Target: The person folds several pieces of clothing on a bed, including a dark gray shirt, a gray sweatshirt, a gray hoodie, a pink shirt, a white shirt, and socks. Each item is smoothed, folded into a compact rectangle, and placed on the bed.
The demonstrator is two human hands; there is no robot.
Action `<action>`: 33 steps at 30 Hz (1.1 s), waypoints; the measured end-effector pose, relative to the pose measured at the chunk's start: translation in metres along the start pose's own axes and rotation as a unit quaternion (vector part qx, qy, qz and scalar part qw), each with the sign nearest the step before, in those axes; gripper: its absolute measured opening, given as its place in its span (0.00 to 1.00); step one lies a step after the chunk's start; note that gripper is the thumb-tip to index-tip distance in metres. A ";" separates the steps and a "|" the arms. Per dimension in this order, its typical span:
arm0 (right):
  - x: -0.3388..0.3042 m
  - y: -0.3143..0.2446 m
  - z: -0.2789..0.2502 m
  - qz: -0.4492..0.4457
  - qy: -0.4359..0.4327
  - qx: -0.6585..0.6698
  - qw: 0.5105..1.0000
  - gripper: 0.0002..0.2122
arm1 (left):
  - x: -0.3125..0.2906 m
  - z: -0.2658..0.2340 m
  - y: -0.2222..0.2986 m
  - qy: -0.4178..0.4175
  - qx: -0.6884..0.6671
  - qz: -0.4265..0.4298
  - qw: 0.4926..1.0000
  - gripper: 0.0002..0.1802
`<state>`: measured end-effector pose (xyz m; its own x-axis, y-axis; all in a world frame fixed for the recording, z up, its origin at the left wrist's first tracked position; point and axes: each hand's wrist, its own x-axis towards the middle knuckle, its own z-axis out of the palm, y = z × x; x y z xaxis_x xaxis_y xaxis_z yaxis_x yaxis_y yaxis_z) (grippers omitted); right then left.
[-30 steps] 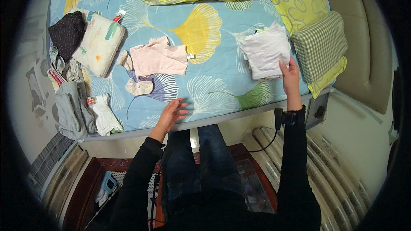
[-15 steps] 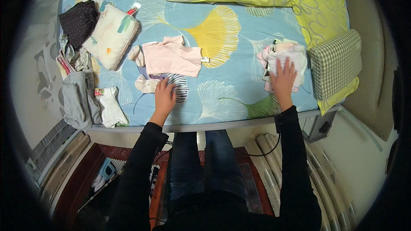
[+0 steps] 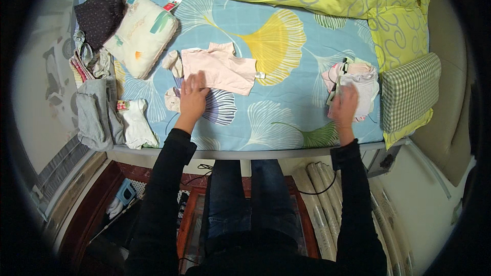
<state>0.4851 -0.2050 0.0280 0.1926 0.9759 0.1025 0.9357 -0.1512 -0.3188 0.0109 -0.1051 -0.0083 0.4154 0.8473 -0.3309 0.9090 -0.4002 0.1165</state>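
Head view, looking down on a bed with a blue leaf-print sheet (image 3: 286, 107). At the right of the frame sits a neat stack of folded small clothes (image 3: 364, 92), apparently finished; the right hand (image 3: 344, 106) is over its lower left part, blurred, so whether its fingers grip anything cannot be told. At centre, a pale pink short-sleeved top (image 3: 227, 74) lies spread flat, unfolded. The left hand (image 3: 193, 99) reaches its lower left edge, fingers close together; whether they pinch the fabric is unclear. Two small pale socks, one at the top's left (image 3: 174, 64) and one lower (image 3: 172, 101), lie apart, seemingly unpaired. Along the left side, a grey garment (image 3: 94, 115), a white garment (image 3: 137, 125) and a dark dotted garment (image 3: 99, 18) lie outside the stack, the dark one beside a cream padded bundle (image 3: 143, 36). Judging by this, the sorting looks partly done.
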 end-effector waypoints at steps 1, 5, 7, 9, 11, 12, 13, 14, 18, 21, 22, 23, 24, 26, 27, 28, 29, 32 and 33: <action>-0.003 -0.018 0.009 -0.012 -0.020 0.032 0.999 0.16 | 0.006 0.000 0.003 -0.006 0.018 0.053 0.998 0.14; -0.014 -0.095 0.030 -0.151 -0.104 0.136 0.974 0.20 | 0.013 -0.006 0.019 0.017 0.080 0.142 0.987 0.17; -0.010 -0.136 0.032 -0.150 -0.189 0.154 0.958 0.24 | 0.011 -0.015 0.028 0.003 0.038 0.141 0.989 0.19; 0.001 -0.173 0.031 -0.156 -0.208 0.192 0.946 0.27 | 0.002 -0.029 0.042 0.049 0.011 0.176 0.983 0.18; 0.010 -0.202 0.026 -0.161 -0.207 0.211 0.942 0.29 | -0.007 -0.043 0.059 0.065 -0.063 0.212 0.973 0.16; 0.013 -0.213 0.024 -0.162 -0.200 0.210 0.943 0.30 | -0.014 -0.051 0.066 0.097 -0.080 0.233 0.964 0.14; 0.016 -0.220 0.021 -0.172 -0.197 0.199 0.945 0.30 | -0.019 -0.057 0.074 0.123 -0.131 0.233 0.956 0.12; 0.018 -0.225 0.018 -0.166 -0.211 0.211 0.940 0.30 | -0.022 -0.062 0.081 0.145 -0.178 0.232 0.945 0.11; 0.011 -0.226 0.009 -0.151 -0.235 0.218 0.935 0.21 | -0.038 -0.074 0.096 0.075 -0.311 0.092 0.943 0.11; 0.001 -0.217 0.002 -0.108 -0.256 0.230 0.933 0.14 | -0.046 -0.070 0.101 0.047 -0.329 -0.034 0.942 0.14; -0.002 -0.214 0.000 -0.089 -0.269 0.240 0.928 0.13 | -0.048 -0.066 0.102 0.061 -0.353 -0.056 0.932 0.15; -0.005 -0.214 -0.002 -0.070 -0.282 0.251 0.923 0.11 | -0.051 -0.062 0.102 0.062 -0.356 -0.052 0.931 0.17; -0.008 -0.215 -0.003 -0.072 -0.281 0.249 0.924 0.11 | -0.054 -0.058 0.104 0.028 -0.369 -0.072 0.926 0.16; -0.014 -0.221 -0.005 -0.076 -0.279 0.248 0.925 0.10 | -0.058 -0.049 0.107 -0.003 -0.409 -0.099 0.907 0.15; -0.017 -0.226 -0.006 -0.071 -0.308 0.248 0.916 0.12 | -0.058 -0.045 0.109 0.000 -0.494 -0.129 0.860 0.15; -0.023 -0.232 -0.008 -0.066 -0.336 0.249 0.906 0.14 | -0.060 -0.042 0.113 -0.004 -0.573 -0.163 0.803 0.15; -0.029 -0.238 -0.010 -0.057 -0.369 0.245 0.895 0.16 | -0.062 -0.041 0.115 -0.029 -0.655 -0.205 0.727 0.15; -0.047 -0.255 -0.012 -0.124 -0.250 0.296 0.914 0.17 | -0.071 -0.041 0.121 -0.095 -0.815 -0.299 0.487 0.18; -0.052 -0.255 -0.014 -0.118 -0.282 0.302 0.903 0.21 | -0.073 -0.043 0.122 -0.066 -0.829 -0.303 0.466 0.19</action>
<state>0.2408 -0.2193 0.1170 -0.3310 0.9206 -0.2073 0.5664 0.0181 -0.8239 0.0930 -0.2007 0.0702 0.1595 0.5568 -0.8152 -0.3184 0.8106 0.4914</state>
